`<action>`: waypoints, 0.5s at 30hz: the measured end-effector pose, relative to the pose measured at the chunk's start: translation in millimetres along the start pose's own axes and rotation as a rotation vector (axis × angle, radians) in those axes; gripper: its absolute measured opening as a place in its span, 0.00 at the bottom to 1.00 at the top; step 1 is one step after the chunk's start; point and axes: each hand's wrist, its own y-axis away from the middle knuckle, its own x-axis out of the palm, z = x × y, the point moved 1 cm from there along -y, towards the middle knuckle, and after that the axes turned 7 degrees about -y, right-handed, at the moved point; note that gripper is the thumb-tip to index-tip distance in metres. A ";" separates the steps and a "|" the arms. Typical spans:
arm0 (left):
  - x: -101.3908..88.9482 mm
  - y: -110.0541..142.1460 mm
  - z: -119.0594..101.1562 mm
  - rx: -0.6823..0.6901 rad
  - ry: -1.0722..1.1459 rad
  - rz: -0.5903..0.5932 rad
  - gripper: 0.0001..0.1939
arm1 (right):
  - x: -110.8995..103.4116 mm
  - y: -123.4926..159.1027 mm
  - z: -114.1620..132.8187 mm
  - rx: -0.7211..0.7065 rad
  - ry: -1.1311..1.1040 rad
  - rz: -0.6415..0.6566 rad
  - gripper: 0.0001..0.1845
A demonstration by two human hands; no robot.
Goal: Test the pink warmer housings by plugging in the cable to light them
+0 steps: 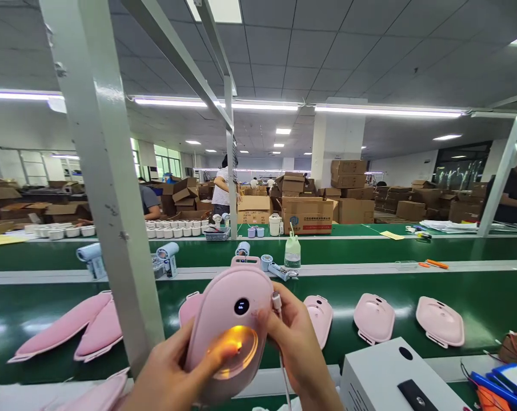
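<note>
A pink oval device (217,285) is held up in front of me, with a small round display lit near its top and a ring glowing orange lower down. My left hand (172,365) grips its lower left side, the thumb lying over the glowing ring. My right hand (296,337) holds the device's right edge, and a white cable plug (277,302) is pinched in the same hand, its cord hanging down. Whether the plug touches the device I cannot tell. Similar pink pieces (373,317) lie on the green belt (395,285) behind.
A grey metal post (108,171) rises close on the left. At the lower right stands a white box (387,377) beside blue and orange tools (498,382). Light blue handheld fans (168,257) and a green bottle (292,251) stand farther back. People work beyond, among cardboard boxes (307,216).
</note>
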 end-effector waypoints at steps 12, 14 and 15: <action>34.6 -101.3 10.8 0.112 -0.123 0.351 0.24 | -47.1 -29.0 -11.4 -0.093 0.126 -0.377 0.15; 45.1 -126.3 31.8 -0.029 -0.225 0.144 0.21 | -55.0 -33.1 -16.1 -0.134 0.177 -0.439 0.14; 49.9 -136.9 44.2 -0.126 -0.302 0.040 0.23 | -58.6 -35.0 -18.2 -0.151 0.203 -0.464 0.14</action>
